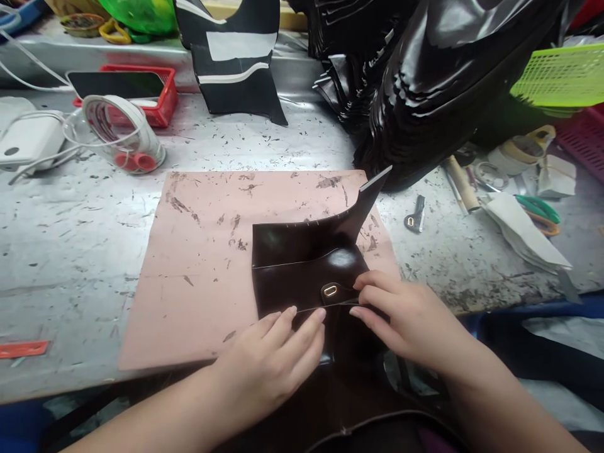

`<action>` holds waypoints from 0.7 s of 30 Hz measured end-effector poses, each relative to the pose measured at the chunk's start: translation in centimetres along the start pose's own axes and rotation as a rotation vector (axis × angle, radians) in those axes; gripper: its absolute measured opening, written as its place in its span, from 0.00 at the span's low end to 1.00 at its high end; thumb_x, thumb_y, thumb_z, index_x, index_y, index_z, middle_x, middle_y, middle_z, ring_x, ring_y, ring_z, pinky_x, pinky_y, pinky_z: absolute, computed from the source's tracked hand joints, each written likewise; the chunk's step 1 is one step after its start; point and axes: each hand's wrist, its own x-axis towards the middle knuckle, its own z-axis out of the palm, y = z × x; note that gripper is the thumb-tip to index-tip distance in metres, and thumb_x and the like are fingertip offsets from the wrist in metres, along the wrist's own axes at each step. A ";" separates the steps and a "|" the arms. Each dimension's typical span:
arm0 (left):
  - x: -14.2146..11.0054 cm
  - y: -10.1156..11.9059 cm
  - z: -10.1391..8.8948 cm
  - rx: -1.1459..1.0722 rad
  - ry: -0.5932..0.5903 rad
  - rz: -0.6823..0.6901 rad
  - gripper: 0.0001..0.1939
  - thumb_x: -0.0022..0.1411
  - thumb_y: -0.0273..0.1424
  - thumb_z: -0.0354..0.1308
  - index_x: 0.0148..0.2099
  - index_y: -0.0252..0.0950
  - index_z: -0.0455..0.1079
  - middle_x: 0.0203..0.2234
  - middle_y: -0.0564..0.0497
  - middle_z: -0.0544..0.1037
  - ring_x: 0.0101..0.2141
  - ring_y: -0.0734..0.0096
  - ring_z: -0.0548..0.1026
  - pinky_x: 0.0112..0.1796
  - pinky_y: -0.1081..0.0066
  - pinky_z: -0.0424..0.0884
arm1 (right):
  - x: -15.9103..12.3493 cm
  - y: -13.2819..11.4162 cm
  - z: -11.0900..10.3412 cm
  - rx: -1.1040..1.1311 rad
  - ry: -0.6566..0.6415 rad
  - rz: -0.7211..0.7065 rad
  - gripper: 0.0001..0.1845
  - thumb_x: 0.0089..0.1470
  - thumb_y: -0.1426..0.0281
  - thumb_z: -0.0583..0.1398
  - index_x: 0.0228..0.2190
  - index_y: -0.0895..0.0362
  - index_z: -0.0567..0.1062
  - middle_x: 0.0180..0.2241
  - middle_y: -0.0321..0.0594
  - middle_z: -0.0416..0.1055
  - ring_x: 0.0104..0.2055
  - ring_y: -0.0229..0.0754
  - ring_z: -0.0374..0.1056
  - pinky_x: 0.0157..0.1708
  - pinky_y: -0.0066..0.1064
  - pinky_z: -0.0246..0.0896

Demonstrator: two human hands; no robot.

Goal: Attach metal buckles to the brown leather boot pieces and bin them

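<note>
A dark brown glossy leather piece point(302, 264) lies on a pink work mat point(202, 264), with a strap carrying a small gold oval buckle point(331, 290) laid across it. My left hand point(274, 358) rests on the leather's near edge, fingers stretched flat and together, pressing it down. My right hand point(406, 314) sits just right of the buckle, its fingertips pinching the end of the strap. One pointed corner of the leather sticks up toward the back right.
A tall stack of black leather pieces point(425, 82) stands at the back right. Scissors point(538, 211), tape rolls and wooden-handled tools lie on the right. A red basket point(160, 107), a white charger point(28, 141) and coiled cable sit at the back left.
</note>
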 end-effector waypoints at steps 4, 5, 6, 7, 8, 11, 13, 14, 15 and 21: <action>0.7 0.2 0.3 0.011 -0.029 0.024 0.16 0.59 0.22 0.46 0.47 0.28 0.68 0.46 0.43 0.73 0.42 0.60 0.72 0.42 0.64 0.68 | 0.3 -0.2 0.4 -0.039 0.019 0.005 0.13 0.58 0.66 0.51 0.27 0.57 0.69 0.36 0.40 0.70 0.24 0.34 0.64 0.21 0.26 0.56; 1.0 0.3 0.4 0.002 -0.029 0.037 0.15 0.59 0.23 0.46 0.47 0.28 0.68 0.46 0.43 0.73 0.43 0.60 0.71 0.44 0.64 0.67 | 0.3 -0.2 0.5 -0.052 0.029 0.004 0.13 0.58 0.66 0.51 0.26 0.57 0.69 0.35 0.39 0.69 0.24 0.34 0.64 0.20 0.26 0.55; 1.2 0.3 0.4 -0.013 -0.030 0.049 0.15 0.59 0.23 0.46 0.46 0.28 0.68 0.47 0.43 0.72 0.43 0.60 0.71 0.45 0.65 0.67 | 0.3 -0.2 0.6 -0.065 0.043 0.004 0.13 0.58 0.66 0.51 0.26 0.57 0.69 0.35 0.39 0.69 0.23 0.33 0.63 0.19 0.26 0.55; 1.3 0.3 0.5 -0.026 -0.034 0.054 0.15 0.59 0.24 0.46 0.46 0.29 0.68 0.48 0.43 0.71 0.43 0.60 0.71 0.45 0.65 0.67 | 0.2 -0.2 0.7 -0.078 0.062 0.006 0.13 0.58 0.65 0.51 0.26 0.57 0.69 0.35 0.40 0.69 0.23 0.33 0.63 0.19 0.26 0.54; 1.5 0.2 0.5 -0.037 -0.045 0.055 0.15 0.59 0.25 0.46 0.46 0.30 0.67 0.50 0.44 0.70 0.43 0.60 0.71 0.43 0.66 0.68 | 0.1 -0.1 0.7 -0.089 0.086 0.012 0.14 0.58 0.65 0.52 0.25 0.58 0.69 0.35 0.40 0.69 0.22 0.33 0.62 0.18 0.26 0.54; 2.1 0.2 0.5 -0.028 -0.083 0.057 0.13 0.59 0.27 0.46 0.44 0.31 0.67 0.50 0.43 0.69 0.41 0.60 0.71 0.39 0.65 0.69 | -0.4 0.2 0.4 -0.055 0.128 0.060 0.13 0.56 0.63 0.54 0.25 0.58 0.68 0.35 0.42 0.67 0.20 0.31 0.60 0.17 0.25 0.54; 2.5 0.3 0.7 -0.010 -0.066 0.085 0.12 0.59 0.26 0.46 0.42 0.30 0.68 0.47 0.41 0.72 0.41 0.59 0.71 0.42 0.64 0.68 | -0.9 0.6 0.1 0.024 0.110 0.108 0.10 0.54 0.65 0.55 0.26 0.58 0.67 0.32 0.40 0.67 0.19 0.31 0.59 0.18 0.25 0.55; 2.7 0.3 0.8 -0.003 -0.042 0.098 0.12 0.59 0.26 0.46 0.41 0.29 0.68 0.45 0.40 0.73 0.42 0.58 0.71 0.43 0.64 0.67 | -1.0 0.8 -0.1 0.069 0.094 0.132 0.09 0.54 0.66 0.55 0.26 0.57 0.67 0.31 0.39 0.67 0.19 0.31 0.59 0.19 0.25 0.56; 2.8 0.3 1.0 0.002 -0.015 0.104 0.12 0.59 0.25 0.46 0.41 0.28 0.68 0.43 0.39 0.74 0.42 0.58 0.71 0.44 0.64 0.66 | -1.2 1.0 -0.2 0.108 0.083 0.151 0.08 0.54 0.67 0.54 0.26 0.57 0.66 0.30 0.38 0.67 0.21 0.32 0.61 0.20 0.25 0.57; 3.6 0.0 1.3 0.002 -0.132 0.131 0.19 0.59 0.28 0.49 0.52 0.32 0.63 0.52 0.43 0.67 0.37 0.64 0.70 0.32 0.67 0.66 | -1.3 1.7 0.1 0.193 0.054 0.214 0.06 0.54 0.70 0.54 0.26 0.56 0.64 0.30 0.38 0.66 0.27 0.36 0.64 0.26 0.27 0.61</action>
